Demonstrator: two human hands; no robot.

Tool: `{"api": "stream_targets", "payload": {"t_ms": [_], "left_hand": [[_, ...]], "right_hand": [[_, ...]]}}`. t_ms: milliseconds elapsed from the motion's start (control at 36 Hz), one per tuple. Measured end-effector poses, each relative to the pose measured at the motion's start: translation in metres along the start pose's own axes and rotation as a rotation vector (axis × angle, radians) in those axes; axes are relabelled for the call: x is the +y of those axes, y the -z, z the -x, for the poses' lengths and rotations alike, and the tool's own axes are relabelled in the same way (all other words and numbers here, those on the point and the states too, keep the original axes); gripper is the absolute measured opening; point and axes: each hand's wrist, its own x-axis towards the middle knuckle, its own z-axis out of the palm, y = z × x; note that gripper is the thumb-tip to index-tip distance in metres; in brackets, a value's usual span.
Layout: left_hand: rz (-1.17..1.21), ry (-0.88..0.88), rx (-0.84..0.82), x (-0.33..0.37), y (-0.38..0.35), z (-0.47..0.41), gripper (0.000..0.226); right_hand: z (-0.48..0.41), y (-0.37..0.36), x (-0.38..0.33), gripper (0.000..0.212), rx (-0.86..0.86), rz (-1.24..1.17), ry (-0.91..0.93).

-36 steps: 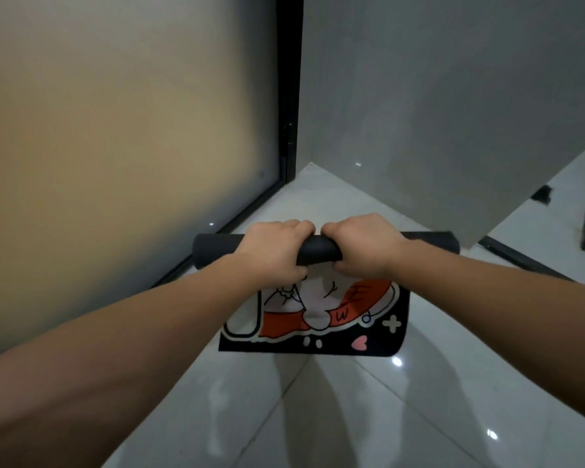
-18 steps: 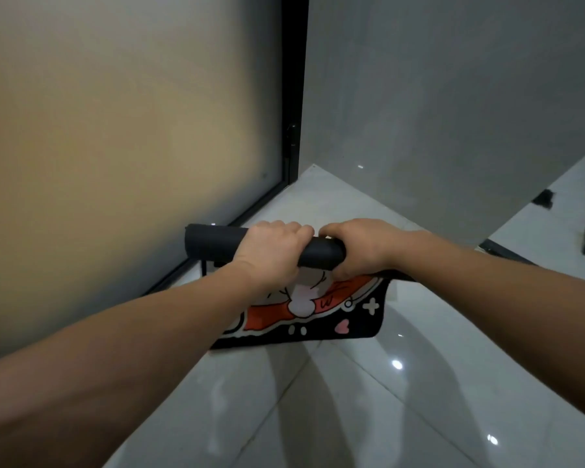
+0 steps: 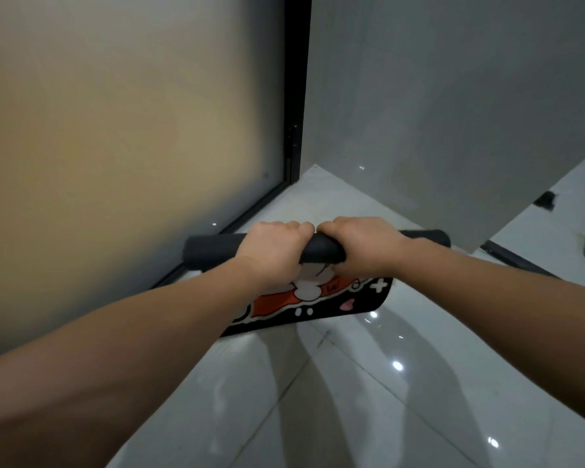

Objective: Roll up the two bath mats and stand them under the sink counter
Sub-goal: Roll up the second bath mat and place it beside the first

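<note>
A bath mat (image 3: 213, 251), black with a red and white cartoon print, is held in the air above the glossy floor. Its upper part is wound into a black roll that lies crosswise. A short printed flap (image 3: 321, 298) hangs loose below the roll. My left hand (image 3: 272, 253) and my right hand (image 3: 362, 244) grip the roll side by side at its middle, knuckles up, thumbs nearly touching. My forearms hide part of the flap. No second mat and no sink counter are in view.
A frosted glass panel (image 3: 115, 146) in a black frame (image 3: 296, 96) stands on the left. A grey wall (image 3: 453, 96) meets it at the corner ahead. White glossy floor tiles (image 3: 318, 400) lie below. A dark threshold strip (image 3: 507, 256) runs at the right.
The roll has swung back level and grown thicker, and the hanging flap is shorter than a second ago. Both hands keep their grip at the middle.
</note>
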Motion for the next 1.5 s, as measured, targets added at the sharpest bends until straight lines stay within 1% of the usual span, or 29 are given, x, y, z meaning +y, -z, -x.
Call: {"api": "stream_targets", "payload": {"t_ms": [56,83,139,194,250,306,361,389,472,528,583,611,694,750,833,861,917,972,1000,1028,1056,1111,1167,1194,1250,1306,1361,1444,1500], "left_hand": [[-0.057,-0.047,0.032,0.002,0.001,0.001,0.028],[-0.067,-0.056,0.041,0.003,0.002,0.001,0.028],[-0.063,-0.047,0.046,0.003,0.002,0.002,0.03],[-0.032,-0.033,0.026,0.001,0.001,0.001,0.033],[0.041,-0.008,-0.037,-0.002,0.001,-0.003,0.043],[0.176,0.061,-0.188,-0.007,0.005,-0.007,0.052],[0.315,0.1,-0.341,-0.012,0.01,-0.01,0.052],[0.374,0.11,-0.382,-0.014,0.011,-0.01,0.052],[0.445,0.125,-0.419,-0.019,0.013,-0.009,0.056],[0.395,0.12,-0.395,-0.018,0.012,-0.009,0.05],[0.278,0.103,-0.302,-0.016,0.009,-0.008,0.035],[0.204,0.086,-0.225,-0.014,0.007,-0.007,0.03],[0.013,0.006,-0.008,-0.011,0.003,-0.001,0.025],[-0.032,-0.03,0.055,-0.009,0.003,0.001,0.026],[-0.038,-0.006,0.071,-0.008,0.003,-0.001,0.032],[-0.025,0.002,0.05,-0.008,0.003,-0.003,0.036],[0.051,0.009,-0.058,-0.012,0.002,-0.007,0.053],[0.184,0.049,-0.225,-0.016,0.004,-0.01,0.075],[0.238,0.073,-0.289,-0.018,0.005,-0.011,0.079],[0.28,0.09,-0.33,-0.019,0.006,-0.012,0.076],[0.316,0.097,-0.348,-0.019,0.006,-0.012,0.068],[0.327,0.098,-0.337,-0.018,0.006,-0.01,0.05],[0.258,0.09,-0.271,-0.016,0.006,-0.008,0.038],[0.202,0.081,-0.22,-0.016,0.005,-0.006,0.034],[0.072,0.036,-0.084,-0.015,0.002,-0.002,0.031],[-0.026,-0.022,0.025,-0.014,0.002,0.0,0.032],[-0.054,-0.043,0.049,-0.013,0.003,0.001,0.037],[-0.003,-0.029,0.007,-0.015,0.002,0.0,0.047],[0.095,0.004,-0.07,-0.016,0.002,-0.002,0.058]], "right_hand": [[-0.002,0.01,0.0,0.041,-0.188,-0.121,-0.082],[-0.003,0.013,0.001,0.041,-0.237,-0.156,-0.095],[-0.004,0.014,0.001,0.038,-0.248,-0.186,-0.104],[-0.004,0.013,-0.001,0.032,-0.215,-0.156,-0.116],[-0.002,0.009,-0.003,0.027,-0.138,-0.035,-0.087],[0.0,0.004,-0.003,0.023,-0.001,0.125,0.009],[0.002,0.001,-0.003,0.023,0.112,0.219,0.093],[0.002,0.0,-0.003,0.024,0.142,0.239,0.115],[0.003,0.001,-0.004,0.025,0.172,0.257,0.135],[0.004,-0.002,-0.003,0.026,0.179,0.272,0.13],[0.002,-0.002,-0.004,0.03,0.133,0.243,0.092],[-0.001,-0.001,-0.003,0.034,0.068,0.179,0.059],[-0.008,0.011,0.002,0.051,-0.241,-0.107,-0.031],[-0.009,0.018,0.007,0.057,-0.339,-0.186,-0.072],[-0.008,0.019,0.008,0.046,-0.312,-0.283,-0.126],[-0.007,0.017,0.007,0.042,-0.286,-0.264,-0.136],[-0.004,0.013,0.005,0.035,-0.162,-0.064,-0.096],[-0.001,0.007,0.006,0.032,0.019,0.181,0.022],[0.001,0.006,0.007,0.032,0.082,0.246,0.072],[0.002,0.005,0.008,0.033,0.121,0.276,0.106],[0.003,0.005,0.008,0.033,0.145,0.287,0.123],[0.003,0.004,0.007,0.03,0.177,0.288,0.13],[0.002,0.003,0.007,0.033,0.168,0.268,0.122],[0.001,0.002,0.007,0.037,0.128,0.236,0.109],[-0.002,0.003,0.005,0.045,0.0,0.092,0.037],[-0.004,0.006,0.003,0.045,-0.095,-0.068,-0.047],[-0.005,0.008,0.002,0.041,-0.123,-0.11,-0.069],[-0.003,0.009,0.001,0.035,-0.082,-0.044,-0.056],[0.0,0.007,0.003,0.032,0.005,0.083,-0.013]]}}
